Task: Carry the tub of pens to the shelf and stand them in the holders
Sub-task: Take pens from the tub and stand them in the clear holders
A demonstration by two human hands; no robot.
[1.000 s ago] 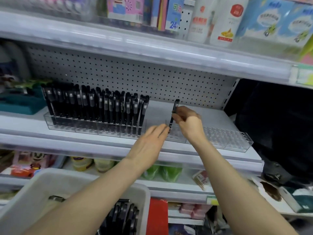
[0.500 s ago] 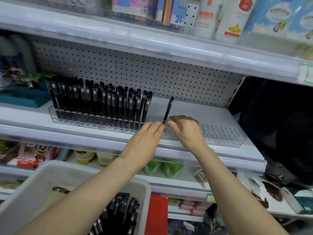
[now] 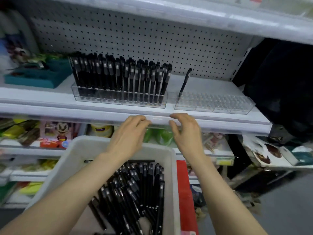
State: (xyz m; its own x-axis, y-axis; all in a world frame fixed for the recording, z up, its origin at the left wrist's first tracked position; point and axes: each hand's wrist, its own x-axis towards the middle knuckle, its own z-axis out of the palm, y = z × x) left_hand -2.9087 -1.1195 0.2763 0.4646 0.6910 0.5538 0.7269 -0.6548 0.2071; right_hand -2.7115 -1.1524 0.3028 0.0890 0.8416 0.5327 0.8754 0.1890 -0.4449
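Pens (image 3: 135,189) loose in the tub (image 3: 79,150) below the shelf (image 3: 50,109), both hands empty.
My left hand (image 3: 130,133) and right hand (image 3: 184,131) hang loosely curled at the shelf lip; I'd pick one pen by its barrel and seat it upright beside the lone pen (image 3: 185,82) in the right holder (image 3: 215,104). Left holder (image 3: 118,97) looks full.

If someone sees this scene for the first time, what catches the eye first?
A dense row of black pens stands in the left holder on the shelf, beside one lone pen leaning in the otherwise empty right holder. Below, the white tub holds loose pens, with the empty left hand and right hand by the shelf edge.
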